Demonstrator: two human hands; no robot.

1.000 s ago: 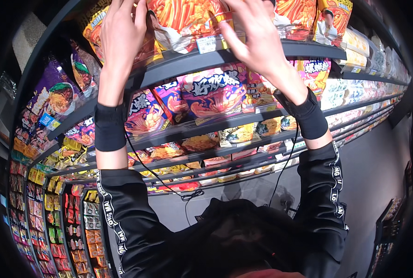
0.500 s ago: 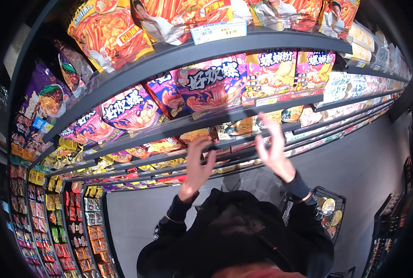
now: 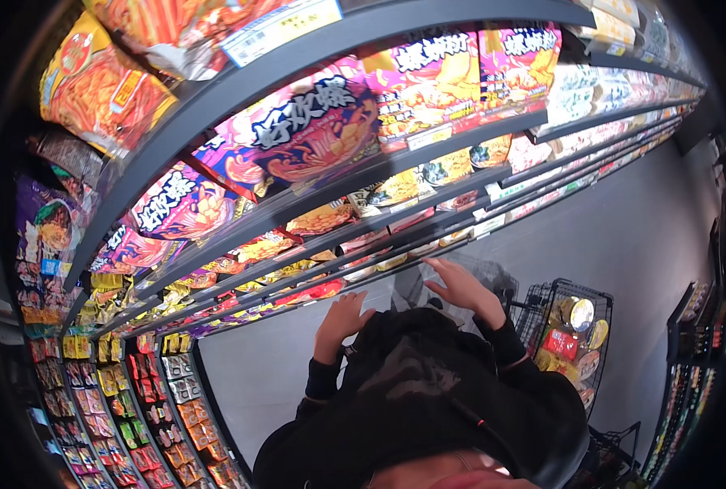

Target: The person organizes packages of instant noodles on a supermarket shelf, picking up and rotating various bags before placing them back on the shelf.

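Note:
My left hand (image 3: 344, 323) is held in front of my chest, near the lowest shelf edge. Its fingers are loosely bent, the thumb stands apart, and nothing is in it. Slightly higher, my right hand (image 3: 462, 287) is also free, with thumb and fingers spread and the palm turned inward. Neither hand touches the shelves. Beyond them, a large purple instant-noodle bag (image 3: 318, 129) leans on an upper shelf. Pink-and-yellow noodle bags (image 3: 428, 85) stand to its right, and another purple noodle bag (image 3: 185, 204) lies to its left.
At my right stands a black wire shopping cart (image 3: 560, 285) holding round tubs (image 3: 576, 313), a red packet (image 3: 560, 344) and other goods. Dark shelf rails (image 3: 379, 196) curve across the front. Racks of small packets (image 3: 147, 379) line the left; another shelf (image 3: 689, 350) stands far right.
Both hands have dropped back from the shelves toward my body. The view has turned, so the noodle bags appear farther left and more of the cart and its contents shows.

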